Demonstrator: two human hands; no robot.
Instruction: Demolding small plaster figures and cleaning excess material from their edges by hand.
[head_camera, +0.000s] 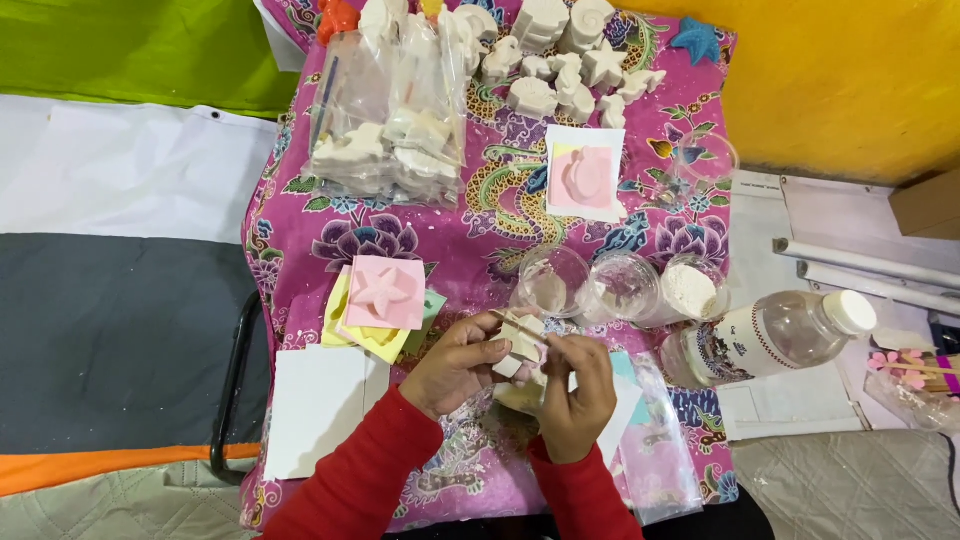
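Note:
My left hand (455, 362) and my right hand (578, 388) meet over the near middle of a table covered in a pink patterned cloth (480, 225). Together they hold a small white plaster figure (518, 342), the left gripping it from the left side. My right hand also pinches a thin wooden stick (520, 322) that lies across the figure's top. Both arms wear red sleeves. The underside of the figure is hidden by my fingers.
Three clear plastic cups (620, 285) stand just beyond my hands, one with white powder. A plastic bottle (790, 335) lies at the right. Pink star mould (385, 292) on coloured sheets sits left; white paper (315, 405) below it. Bagged and loose plaster figures (385, 140) fill the far side.

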